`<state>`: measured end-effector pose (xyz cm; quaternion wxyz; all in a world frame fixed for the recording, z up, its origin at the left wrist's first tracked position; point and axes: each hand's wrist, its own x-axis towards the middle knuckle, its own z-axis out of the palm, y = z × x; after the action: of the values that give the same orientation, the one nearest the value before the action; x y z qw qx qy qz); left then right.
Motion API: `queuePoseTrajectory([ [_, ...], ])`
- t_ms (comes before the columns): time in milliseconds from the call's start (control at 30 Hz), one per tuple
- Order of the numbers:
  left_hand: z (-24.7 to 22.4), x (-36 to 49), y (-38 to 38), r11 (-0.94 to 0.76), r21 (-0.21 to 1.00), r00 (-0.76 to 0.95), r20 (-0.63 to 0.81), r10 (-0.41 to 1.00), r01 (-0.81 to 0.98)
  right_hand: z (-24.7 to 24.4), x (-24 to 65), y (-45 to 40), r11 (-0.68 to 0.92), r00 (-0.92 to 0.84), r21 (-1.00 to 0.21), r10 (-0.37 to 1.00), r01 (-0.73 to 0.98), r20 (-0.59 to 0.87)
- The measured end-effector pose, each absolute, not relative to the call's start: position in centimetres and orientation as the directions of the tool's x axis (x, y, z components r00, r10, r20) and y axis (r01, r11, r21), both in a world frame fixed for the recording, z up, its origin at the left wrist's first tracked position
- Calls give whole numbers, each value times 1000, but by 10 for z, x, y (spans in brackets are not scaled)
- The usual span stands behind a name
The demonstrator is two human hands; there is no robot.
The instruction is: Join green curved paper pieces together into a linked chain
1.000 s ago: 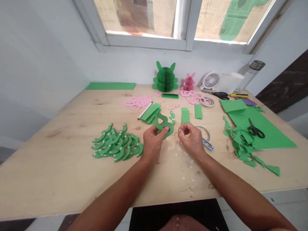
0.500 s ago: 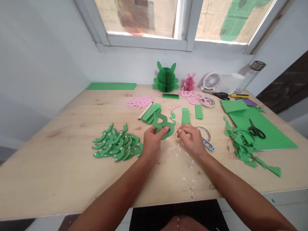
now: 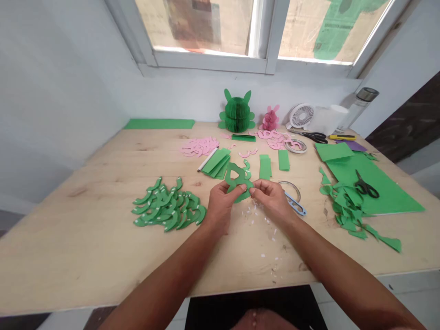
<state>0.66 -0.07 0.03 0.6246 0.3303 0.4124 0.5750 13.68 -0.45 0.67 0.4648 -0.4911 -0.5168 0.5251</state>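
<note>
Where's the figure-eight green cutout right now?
Head view, just right of centre: the green cutout is in the left hand, the right hand at its right edge. The pile of curved pieces lies to its left.

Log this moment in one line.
left hand: gripping green paper cutout | right hand: fingertips at cutout's right edge | nearby: piled green curved pieces, blue tool, black scissors

The bare left forearm (image 3: 177,259) slants in from the lower left, the bare right forearm (image 3: 328,245) from the lower right. The left grip (image 3: 220,204) is closed in a pinch, left thumb (image 3: 238,190) laid on top, pointing inward. The right grip (image 3: 273,199) pinches too (its fingers (image 3: 266,184) curled), thumbtips close together.
</note>
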Motion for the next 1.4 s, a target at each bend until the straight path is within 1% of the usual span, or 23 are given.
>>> queuePoseTrajectory([
  [100,3,6,-1,134,885,73,-113,991,-447,3,137,-3,-67,-53,-995,997,-74,-63],
  [233,11,4,0,161,830,182,-73,981,-534,2,139,1,-44,16,-978,999,-204,-48],
  [333,13,3,0,185,785,218,-66,974,-591,2,140,2,-62,-13,-953,998,-297,-60],
  [400,11,3,0,178,797,222,-57,973,-577,1,140,2,-77,-49,-946,997,-314,-65],
  [500,7,5,1,129,836,148,-59,987,-533,-1,139,1,-73,-69,-960,996,-269,-56],
  [600,4,6,1,93,851,55,-76,996,-518,-3,138,1,-62,-64,-972,997,-226,-49],
  [833,3,4,1,77,889,-11,-91,996,-452,-5,139,0,-22,-106,-986,994,-165,-5],
  [933,1,4,2,73,900,-26,-93,995,-430,-6,141,0,32,-123,-987,991,-159,52],
  [1067,0,4,2,68,901,-24,-87,996,-428,-7,141,0,44,-128,-991,990,-130,61],
  [1200,1,3,2,71,903,-27,-91,995,-424,-5,141,0,84,-76,-988,993,-128,94],
  [1267,2,3,2,70,910,-26,-89,996,-408,-1,140,-1,108,-49,-990,992,-89,113],
  [1333,2,3,2,70,922,-28,-88,996,-382,1,140,-2,93,-42,-995,995,-28,94],
  [1400,3,4,2,76,934,-33,-93,995,-350,2,139,-3,49,-39,-999,998,-11,49],
])
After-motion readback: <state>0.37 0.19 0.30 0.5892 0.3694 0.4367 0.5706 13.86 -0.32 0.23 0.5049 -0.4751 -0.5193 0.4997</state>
